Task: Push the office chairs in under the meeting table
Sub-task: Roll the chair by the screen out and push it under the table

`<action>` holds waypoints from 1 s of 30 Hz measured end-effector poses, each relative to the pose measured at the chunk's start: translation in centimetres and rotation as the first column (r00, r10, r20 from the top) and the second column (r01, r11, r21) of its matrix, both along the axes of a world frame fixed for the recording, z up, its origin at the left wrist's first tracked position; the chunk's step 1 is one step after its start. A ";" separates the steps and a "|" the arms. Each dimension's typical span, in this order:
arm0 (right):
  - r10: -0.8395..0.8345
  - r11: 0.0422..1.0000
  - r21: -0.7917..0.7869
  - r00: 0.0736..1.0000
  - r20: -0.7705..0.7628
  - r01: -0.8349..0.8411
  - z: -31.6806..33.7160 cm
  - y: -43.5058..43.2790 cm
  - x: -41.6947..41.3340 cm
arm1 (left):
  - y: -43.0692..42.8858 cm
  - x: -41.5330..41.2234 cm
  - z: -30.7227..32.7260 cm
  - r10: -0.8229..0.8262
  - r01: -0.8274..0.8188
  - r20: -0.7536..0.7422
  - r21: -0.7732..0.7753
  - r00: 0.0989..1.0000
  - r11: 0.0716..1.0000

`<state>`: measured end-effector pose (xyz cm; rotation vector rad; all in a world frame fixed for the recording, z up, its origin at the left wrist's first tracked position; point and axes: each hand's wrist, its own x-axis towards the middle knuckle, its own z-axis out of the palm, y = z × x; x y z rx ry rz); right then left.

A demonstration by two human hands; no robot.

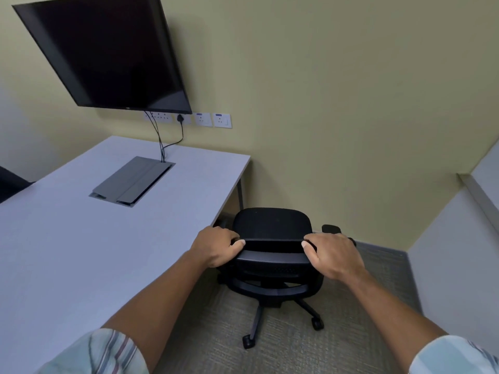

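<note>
Both hands grip one black office chair point(272, 255) by the top edge of its backrest, left hand point(218, 247) and right hand point(333, 256) with fingers curled over it. Mesh-backed on castors, it stands on carpet beside the pale meeting table point(81, 238), seat facing the wall.

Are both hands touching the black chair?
Touching. The head view shows the left hand and the right hand each curled over the top edge of the chair backrest, fingers wrapped around it.
</note>
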<state>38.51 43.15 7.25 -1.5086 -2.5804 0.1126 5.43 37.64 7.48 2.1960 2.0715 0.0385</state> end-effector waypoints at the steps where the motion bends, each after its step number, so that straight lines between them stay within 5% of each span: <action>1: 0.017 1.000 -0.002 1.000 -0.003 -0.017 0.1 0.5 0.6 | -0.3 0.6 0.1 0.009 -0.009 0.005 -0.002 1.000 1.000; 19: 0.288 0.957 0.025 0.957 0.017 -0.288 0.0 9.5 1.3 | -2.0 3.8 -0.5 0.233 -0.234 0.021 0.067 0.972 0.970; 30: 0.523 0.852 0.012 0.852 0.016 -0.523 0.2 18.8 -1.8 | -0.2 6.1 -0.4 0.436 -0.437 0.037 0.089 0.899 0.895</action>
